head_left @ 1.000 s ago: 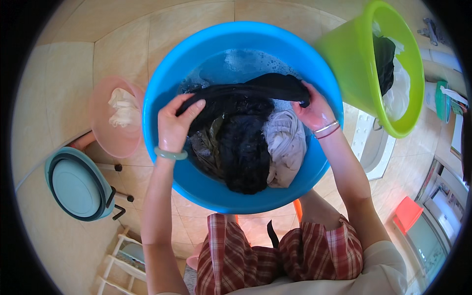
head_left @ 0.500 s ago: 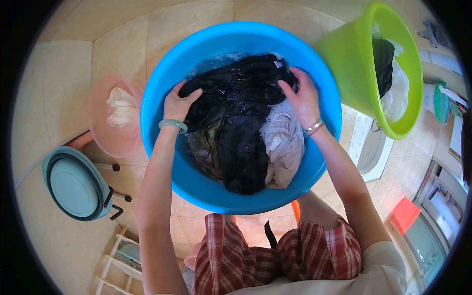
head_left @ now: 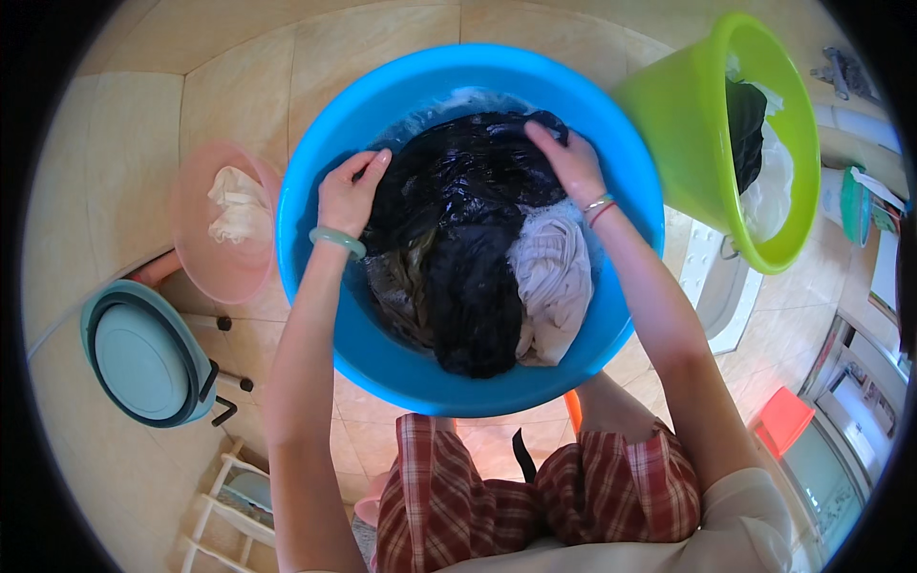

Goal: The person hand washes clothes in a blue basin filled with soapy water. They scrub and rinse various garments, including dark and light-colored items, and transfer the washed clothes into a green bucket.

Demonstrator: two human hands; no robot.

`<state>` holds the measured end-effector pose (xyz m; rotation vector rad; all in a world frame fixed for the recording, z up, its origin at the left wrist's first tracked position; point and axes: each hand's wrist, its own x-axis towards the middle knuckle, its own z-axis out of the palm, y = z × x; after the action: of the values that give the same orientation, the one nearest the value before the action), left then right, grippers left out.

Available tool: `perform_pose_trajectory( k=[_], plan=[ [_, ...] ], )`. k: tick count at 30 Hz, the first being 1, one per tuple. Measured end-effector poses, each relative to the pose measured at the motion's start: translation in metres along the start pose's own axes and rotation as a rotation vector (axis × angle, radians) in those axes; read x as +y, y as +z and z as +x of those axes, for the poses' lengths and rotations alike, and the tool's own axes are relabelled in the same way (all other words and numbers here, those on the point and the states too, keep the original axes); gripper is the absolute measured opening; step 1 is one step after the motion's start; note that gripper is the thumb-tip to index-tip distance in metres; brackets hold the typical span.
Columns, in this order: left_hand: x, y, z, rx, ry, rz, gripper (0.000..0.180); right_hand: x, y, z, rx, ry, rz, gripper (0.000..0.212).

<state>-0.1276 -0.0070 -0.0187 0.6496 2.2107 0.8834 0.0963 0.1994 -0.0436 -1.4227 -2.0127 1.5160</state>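
The right grip (head_left: 578, 172) was clamped on the wet black garment (head_left: 458, 158) in the blue basin (head_left: 478, 402), farther forward than before; the left grip's (head_left: 344, 202) hold I could not tell.

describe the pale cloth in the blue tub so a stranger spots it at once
Find the large round blue tub in the middle of the picture. In its right half, just below the right hand, lies a bunched, wrinkled pale grey cloth. It is the only light fabric there; its neighbours are a black garment and olive-brown cloth.
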Motion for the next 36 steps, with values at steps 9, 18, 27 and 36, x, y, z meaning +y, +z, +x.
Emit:
perform_pose_trajectory(
  k=[9,18,27,36],
  plan=[
    [0.002,-0.012,-0.04,0.107,0.507,-0.042,0.008,0.006,-0.005,-0.037,0.034,-0.579,-0.799,0.031],
    [0.004,-0.009,-0.059,0.014,0.354,0.108,0.048,0.029,-0.04,-0.066,-0.063,-0.093,-0.001,0.02],
    [0.026,0.023,0.007,-0.01,-0.157,0.503,0.05,0.029,0.028,0.001,-0.162,0.136,-0.856,0.037],
    [0.055,0.083,-0.05,-0.232,-0.309,-1.375,0.044,-0.047,0.004,-0.068,0.02,-0.724,-0.521,0.03]
  ],
)
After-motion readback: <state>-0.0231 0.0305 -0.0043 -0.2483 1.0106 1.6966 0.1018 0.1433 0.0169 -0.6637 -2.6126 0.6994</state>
